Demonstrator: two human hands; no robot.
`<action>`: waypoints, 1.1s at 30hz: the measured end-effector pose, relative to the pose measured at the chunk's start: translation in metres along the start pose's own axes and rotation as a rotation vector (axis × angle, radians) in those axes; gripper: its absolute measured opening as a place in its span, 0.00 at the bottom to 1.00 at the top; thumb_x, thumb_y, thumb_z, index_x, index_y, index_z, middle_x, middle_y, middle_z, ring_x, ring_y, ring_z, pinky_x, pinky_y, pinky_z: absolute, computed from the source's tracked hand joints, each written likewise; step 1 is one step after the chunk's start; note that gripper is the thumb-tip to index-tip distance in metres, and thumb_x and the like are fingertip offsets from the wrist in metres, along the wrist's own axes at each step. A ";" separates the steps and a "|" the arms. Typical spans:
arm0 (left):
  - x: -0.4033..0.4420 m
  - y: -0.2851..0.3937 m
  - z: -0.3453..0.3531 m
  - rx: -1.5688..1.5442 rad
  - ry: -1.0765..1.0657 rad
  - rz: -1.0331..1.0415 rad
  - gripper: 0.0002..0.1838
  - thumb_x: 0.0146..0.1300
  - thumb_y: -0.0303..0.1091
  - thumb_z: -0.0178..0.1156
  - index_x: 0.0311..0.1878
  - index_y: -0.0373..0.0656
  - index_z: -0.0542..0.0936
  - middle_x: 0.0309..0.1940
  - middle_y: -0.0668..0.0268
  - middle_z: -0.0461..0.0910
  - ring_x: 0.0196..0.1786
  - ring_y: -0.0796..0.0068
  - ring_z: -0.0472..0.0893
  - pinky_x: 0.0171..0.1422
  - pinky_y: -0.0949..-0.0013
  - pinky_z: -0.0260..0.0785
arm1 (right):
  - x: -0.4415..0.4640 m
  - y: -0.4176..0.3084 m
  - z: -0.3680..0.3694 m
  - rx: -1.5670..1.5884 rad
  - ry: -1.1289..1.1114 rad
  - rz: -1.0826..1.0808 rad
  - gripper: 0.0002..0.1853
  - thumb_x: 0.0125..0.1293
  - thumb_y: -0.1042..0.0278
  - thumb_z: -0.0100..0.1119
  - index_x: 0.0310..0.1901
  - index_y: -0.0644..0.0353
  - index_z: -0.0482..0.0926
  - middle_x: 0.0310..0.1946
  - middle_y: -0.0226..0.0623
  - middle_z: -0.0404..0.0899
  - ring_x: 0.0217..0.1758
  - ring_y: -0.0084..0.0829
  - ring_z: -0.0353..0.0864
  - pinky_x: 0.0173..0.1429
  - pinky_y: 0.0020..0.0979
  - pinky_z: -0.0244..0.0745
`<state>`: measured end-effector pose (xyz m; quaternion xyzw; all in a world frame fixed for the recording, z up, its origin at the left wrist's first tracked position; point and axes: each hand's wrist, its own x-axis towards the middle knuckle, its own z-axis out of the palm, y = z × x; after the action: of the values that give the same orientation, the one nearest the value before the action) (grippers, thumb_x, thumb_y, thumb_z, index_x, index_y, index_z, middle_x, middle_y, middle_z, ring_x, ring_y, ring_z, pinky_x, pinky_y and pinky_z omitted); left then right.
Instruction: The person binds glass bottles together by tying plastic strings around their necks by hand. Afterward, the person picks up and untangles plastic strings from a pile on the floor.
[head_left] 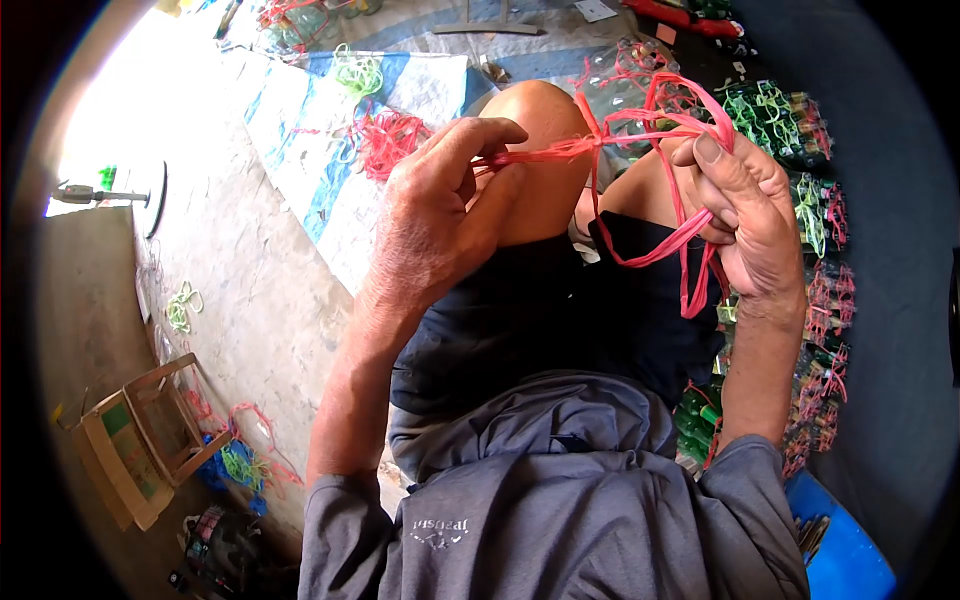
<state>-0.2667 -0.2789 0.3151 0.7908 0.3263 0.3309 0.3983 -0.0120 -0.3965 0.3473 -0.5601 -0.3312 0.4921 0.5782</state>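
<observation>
Between my two hands stretches a bundle of pink-red plastic twine, knotted near its middle. My left hand pinches one end of it, thumb and forefinger closed, above my left knee. At the other end, my right hand has its fingers curled round the strands, thumb on top. Loose loops of the twine hang below the right hand over my dark shorts. Just beyond my left hand, a tangled heap of red twine lies on a blue-and-white striped sheet.
Bottles tied with green and red twine line the right side. Pale green twine lies on the sheet. At lower left are a wooden frame and a blue bag. A blue container stands at lower right.
</observation>
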 end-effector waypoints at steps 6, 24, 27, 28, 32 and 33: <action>0.003 0.000 0.003 0.083 -0.020 0.034 0.13 0.66 0.23 0.64 0.54 0.39 0.85 0.43 0.56 0.86 0.44 0.58 0.89 0.48 0.63 0.81 | -0.003 -0.001 -0.008 0.020 -0.018 -0.032 0.14 0.80 0.58 0.65 0.47 0.63 0.87 0.18 0.11 0.60 0.18 0.06 0.49 0.23 0.20 0.39; 0.005 -0.005 -0.001 0.018 -0.002 0.097 0.14 0.68 0.21 0.67 0.55 0.39 0.86 0.43 0.72 0.85 0.30 0.86 0.68 0.37 0.78 0.65 | -0.018 -0.022 -0.037 -0.101 0.055 -0.152 0.14 0.79 0.60 0.68 0.50 0.64 0.90 0.19 0.13 0.63 0.20 0.07 0.53 0.24 0.19 0.44; 0.015 0.012 0.004 -0.081 -0.033 0.046 0.12 0.70 0.24 0.66 0.56 0.38 0.86 0.43 0.72 0.86 0.30 0.85 0.68 0.39 0.76 0.65 | -0.022 -0.025 -0.037 -0.117 0.052 -0.168 0.14 0.79 0.59 0.68 0.49 0.64 0.89 0.19 0.13 0.65 0.20 0.07 0.55 0.24 0.18 0.45; 0.018 0.016 0.008 -0.109 -0.018 0.061 0.11 0.71 0.26 0.65 0.54 0.38 0.86 0.43 0.72 0.86 0.31 0.85 0.67 0.40 0.76 0.65 | -0.023 -0.026 -0.037 -0.123 0.048 -0.172 0.14 0.79 0.59 0.68 0.49 0.64 0.90 0.19 0.13 0.66 0.20 0.06 0.56 0.24 0.18 0.46; 0.032 0.028 0.024 -0.191 -0.122 0.112 0.07 0.70 0.25 0.65 0.49 0.36 0.85 0.39 0.72 0.83 0.31 0.86 0.68 0.38 0.77 0.62 | -0.026 -0.026 -0.036 -0.133 0.053 -0.184 0.15 0.79 0.58 0.68 0.48 0.64 0.90 0.19 0.14 0.66 0.20 0.07 0.57 0.25 0.17 0.47; 0.033 0.027 0.028 -0.164 -0.119 0.143 0.06 0.68 0.24 0.66 0.47 0.36 0.86 0.37 0.68 0.82 0.33 0.79 0.72 0.39 0.73 0.66 | -0.027 -0.025 -0.035 -0.133 0.059 -0.185 0.15 0.79 0.58 0.68 0.47 0.64 0.90 0.18 0.14 0.66 0.20 0.07 0.57 0.25 0.17 0.48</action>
<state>-0.2192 -0.2771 0.3342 0.7952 0.2167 0.3366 0.4554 0.0182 -0.4300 0.3709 -0.5787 -0.3963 0.3967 0.5922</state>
